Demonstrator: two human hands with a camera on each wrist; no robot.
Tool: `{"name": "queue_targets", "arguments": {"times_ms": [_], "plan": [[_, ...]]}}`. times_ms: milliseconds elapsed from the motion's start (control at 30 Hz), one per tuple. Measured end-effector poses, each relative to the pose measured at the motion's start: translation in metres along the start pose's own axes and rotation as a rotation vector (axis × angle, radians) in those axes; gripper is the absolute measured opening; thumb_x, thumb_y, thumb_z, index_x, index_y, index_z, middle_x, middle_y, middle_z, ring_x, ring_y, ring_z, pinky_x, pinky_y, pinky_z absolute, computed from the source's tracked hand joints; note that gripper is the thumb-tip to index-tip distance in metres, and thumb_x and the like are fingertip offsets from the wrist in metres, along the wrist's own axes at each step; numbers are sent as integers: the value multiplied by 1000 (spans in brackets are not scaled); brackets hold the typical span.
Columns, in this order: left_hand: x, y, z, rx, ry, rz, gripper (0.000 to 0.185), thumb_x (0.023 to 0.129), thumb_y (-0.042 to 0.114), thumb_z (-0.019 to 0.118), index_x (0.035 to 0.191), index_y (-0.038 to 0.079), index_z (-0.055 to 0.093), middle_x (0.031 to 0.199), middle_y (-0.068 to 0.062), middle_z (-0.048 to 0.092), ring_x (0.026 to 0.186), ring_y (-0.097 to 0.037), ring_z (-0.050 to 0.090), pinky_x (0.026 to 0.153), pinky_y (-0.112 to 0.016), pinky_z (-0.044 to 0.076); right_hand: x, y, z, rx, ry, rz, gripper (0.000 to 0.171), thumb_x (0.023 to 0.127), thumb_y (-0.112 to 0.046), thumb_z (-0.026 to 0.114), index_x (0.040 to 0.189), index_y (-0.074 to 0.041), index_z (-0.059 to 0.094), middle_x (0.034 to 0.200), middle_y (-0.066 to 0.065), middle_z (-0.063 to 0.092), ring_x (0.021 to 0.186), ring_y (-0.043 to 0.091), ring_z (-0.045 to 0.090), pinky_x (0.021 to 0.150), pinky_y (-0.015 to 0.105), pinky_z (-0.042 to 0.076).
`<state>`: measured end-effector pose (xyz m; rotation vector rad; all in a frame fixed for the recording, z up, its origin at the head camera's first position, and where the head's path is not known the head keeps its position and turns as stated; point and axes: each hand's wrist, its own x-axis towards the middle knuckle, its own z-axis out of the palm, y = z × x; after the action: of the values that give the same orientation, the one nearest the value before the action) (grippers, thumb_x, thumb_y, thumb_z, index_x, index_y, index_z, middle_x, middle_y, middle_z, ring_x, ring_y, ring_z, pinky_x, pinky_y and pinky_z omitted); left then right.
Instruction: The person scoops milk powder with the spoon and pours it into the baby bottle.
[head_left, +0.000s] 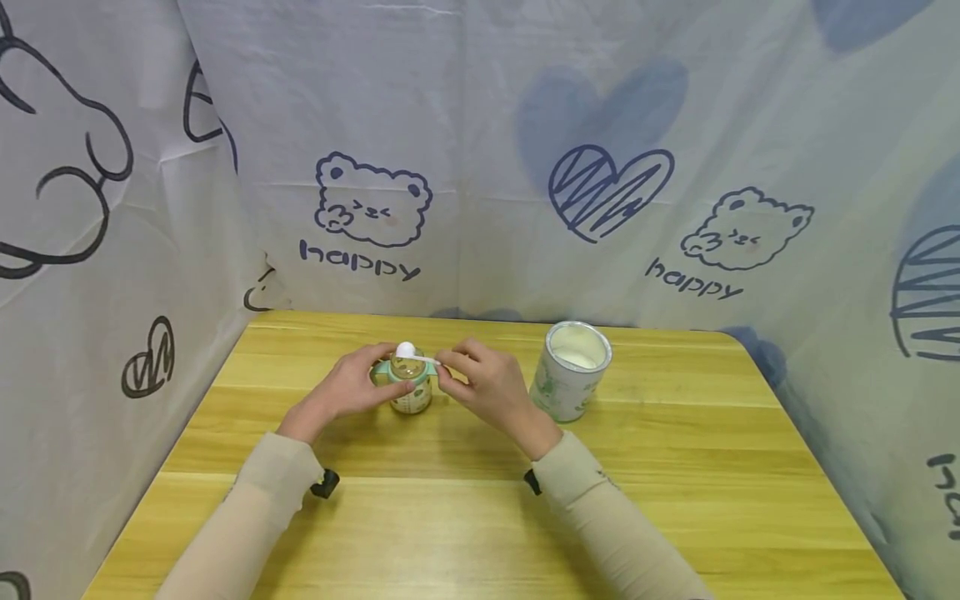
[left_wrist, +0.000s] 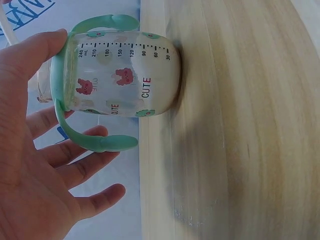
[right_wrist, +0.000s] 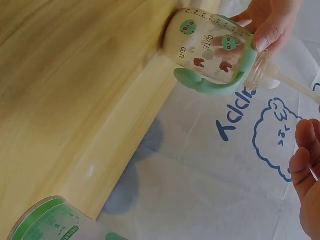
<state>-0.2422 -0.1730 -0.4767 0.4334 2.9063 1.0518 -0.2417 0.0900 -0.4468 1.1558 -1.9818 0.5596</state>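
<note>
A pale wooden table (head_left: 480, 517) with a rounded far corner carries just two things. The little baby bottle (head_left: 411, 390) stands upright right at the grip, between both hands. The open tin (head_left: 572, 371) sits just beside the holding hands, out to their right.

Both your forearms, in beige sleeves, reach forward from the near edge of the tabletop and converge at its middle. Your left hand (head_left: 352, 390) sits with thumb up and fingers (left_wrist: 75, 167) loosely spread, curved round what it steadies. Your right hand (head_left: 487, 385) is curled, fingertips (head_left: 450, 360) pinched together, pointing left toward the other hand.
</note>
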Motion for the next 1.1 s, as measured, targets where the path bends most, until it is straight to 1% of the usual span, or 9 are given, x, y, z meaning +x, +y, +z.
{"name": "queue_targets", "arguments": {"times_ms": [167,233,333,467,667,867,1100], "plan": [[-1,1,0,-4,-3,2,87,91,59,76,157,9,48,146,-17,61,134,-39,58,113,-62,47,0,0,-2,-14,0,-23,10,91,-12,79,101,-13,81,88,2,69,54,6,53,48,16,43],[-1,1,0,-6,-2,0,87,91,59,77,157,9,48,146,-18,61,134,-39,58,114,-62,47,0,1,-3,-37,-3,-53,10,91,-12,78,101,-14,80,87,1,68,55,6,54,48,16,44],[-1,1,0,-2,5,7,86,91,58,76,156,9,48,149,-19,59,136,-41,57,115,-63,46,-1,3,-4,-97,-7,-126,9,91,-14,78,100,-16,78,85,0,66,54,5,54,48,16,44],[-1,1,1,6,12,18,83,92,57,76,155,9,50,149,-20,59,136,-42,57,115,-63,46,-3,6,-3,-169,-2,-205,10,90,-16,79,99,-17,77,84,-1,65,52,5,50,47,17,43],[-1,1,0,1,13,11,80,91,56,77,153,12,53,147,-17,61,135,-39,58,113,-62,47,-6,8,-5,-207,-3,-258,8,91,-17,78,99,-18,74,85,-2,64,51,5,48,47,18,43],[0,0,0,4,8,7,81,91,57,76,154,12,51,150,-18,59,137,-41,56,115,-63,46,-6,8,-7,-204,-4,-256,8,92,-18,78,100,-18,76,88,0,65,51,5,49,47,18,44],[0,0,0,11,3,7,83,92,58,75,156,11,49,152,-20,57,139,-43,55,115,-64,45,-4,6,-6,-142,6,-179,7,90,-16,77,97,-18,77,90,1,65,52,4,52,47,15,43]]}}
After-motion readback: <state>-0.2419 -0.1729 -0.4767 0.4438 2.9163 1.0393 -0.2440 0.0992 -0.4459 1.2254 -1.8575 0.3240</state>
